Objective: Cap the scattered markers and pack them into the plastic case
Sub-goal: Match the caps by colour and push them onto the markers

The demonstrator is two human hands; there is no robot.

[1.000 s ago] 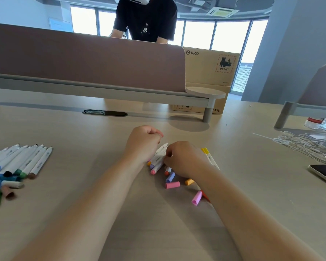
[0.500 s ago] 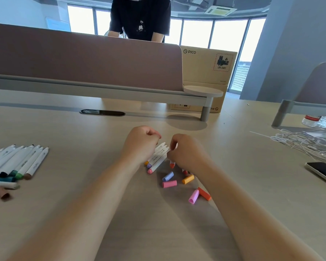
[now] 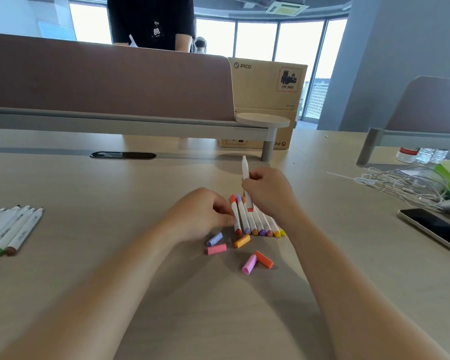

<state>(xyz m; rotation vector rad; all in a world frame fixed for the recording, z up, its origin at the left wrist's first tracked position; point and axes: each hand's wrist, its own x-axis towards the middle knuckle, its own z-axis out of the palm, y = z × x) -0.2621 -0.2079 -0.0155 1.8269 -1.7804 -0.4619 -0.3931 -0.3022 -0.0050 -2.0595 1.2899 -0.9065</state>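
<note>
1. Right hand [image 3: 269,192] pinches one white marker [image 3: 246,178], lifted clear of the surface [image 3: 115,183] and nearly upright; its fine tip points up toward the far edge and its orange-red end points down.
2. Left hand [image 3: 203,214] rests on the surface, fingers curled, with the fingertips [image 3: 231,219] touching the leftmost marker of a row [image 3: 257,222]. Whether it actually grips that marker cannot be told.
3. Row of white markers lies side by side at mid-surface, between the two hands, coloured ends toward the near edge: red, purple, orange, violet, yellow among them.
4. Loose caps lie just nearer the near edge than the row: lilac cap [image 3: 214,239], pink cap [image 3: 216,249], orange cap [image 3: 242,240], light pink cap [image 3: 249,264] touching an orange-red cap [image 3: 264,259].
5. Second group of markers [image 3: 13,229] lies at the left edge, well apart from the hands, with green, blue and brown ends.
6. Phone [image 3: 437,229] sits at the right edge; tangled white cables [image 3: 405,185] lie beyond it.
7. Plastic case: not seen anywhere in this view.
</note>
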